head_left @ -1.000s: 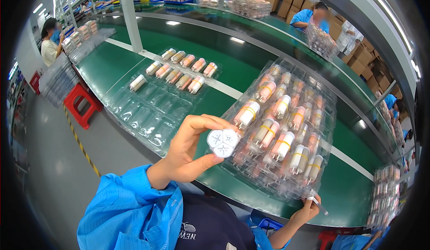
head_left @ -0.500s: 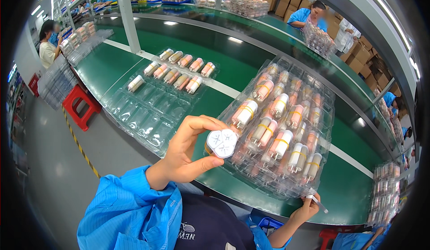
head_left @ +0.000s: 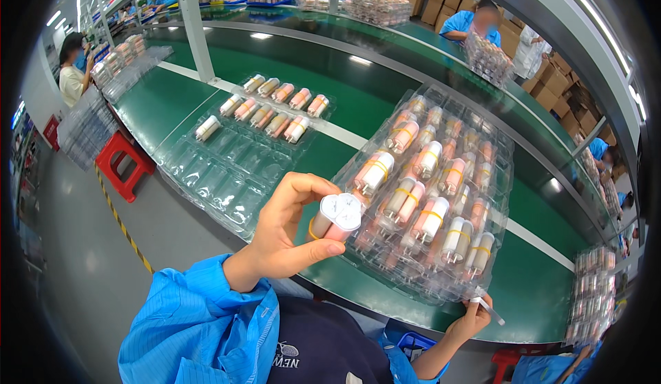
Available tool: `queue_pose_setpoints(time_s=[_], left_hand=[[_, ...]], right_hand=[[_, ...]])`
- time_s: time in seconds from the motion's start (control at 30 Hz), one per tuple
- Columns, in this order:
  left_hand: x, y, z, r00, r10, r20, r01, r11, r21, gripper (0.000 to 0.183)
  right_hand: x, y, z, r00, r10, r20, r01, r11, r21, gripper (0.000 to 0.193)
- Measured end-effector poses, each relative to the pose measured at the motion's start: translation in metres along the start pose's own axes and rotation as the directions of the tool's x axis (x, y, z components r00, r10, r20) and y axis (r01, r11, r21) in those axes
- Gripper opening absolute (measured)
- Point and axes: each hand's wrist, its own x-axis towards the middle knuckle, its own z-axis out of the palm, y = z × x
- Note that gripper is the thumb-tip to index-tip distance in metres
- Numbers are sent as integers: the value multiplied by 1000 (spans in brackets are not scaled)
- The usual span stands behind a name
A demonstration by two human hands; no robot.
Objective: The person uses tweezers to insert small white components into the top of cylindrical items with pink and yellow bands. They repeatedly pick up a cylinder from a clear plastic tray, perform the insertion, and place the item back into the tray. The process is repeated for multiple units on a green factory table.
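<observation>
My left hand grips a bundle of three capped cylinders, pink and greyish, tied with a yellow rubber band. Their white round ends face up toward me. Beside it rises a stack of clear plastic trays, loaded with similar banded bundles in pink, white and grey, some with thin metal prongs. At the stack's near right corner, my right hand is closed on a thin pale strip. Farther left, another clear tray has two rows of bundles and one single bundle at its far side; its nearer pockets hold nothing.
The trays rest on a green conveyor belt with a white line. A metal post stands at the far edge. At left are a red stool and stacked clear trays. Co-workers sit across the line, near cardboard boxes.
My left hand has tilted the bundle, so the sides of its cylinders now show below the white ends. My right hand and the trays stay in place.
</observation>
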Motion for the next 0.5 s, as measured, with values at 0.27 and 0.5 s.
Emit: queue_pose_setpoints(time_s=[0.27, 0.5], left_hand=[[-2, 7, 4, 980, -196, -30, 189, 970, -152, 57], [31, 30, -5, 987, -60, 147, 20, 965, 260, 55]], right_hand=[[-1, 1, -2, 1000, -10, 6, 10, 1000, 13, 17], [-1, 0, 4, 999, 45, -20, -44, 996, 80, 15]])
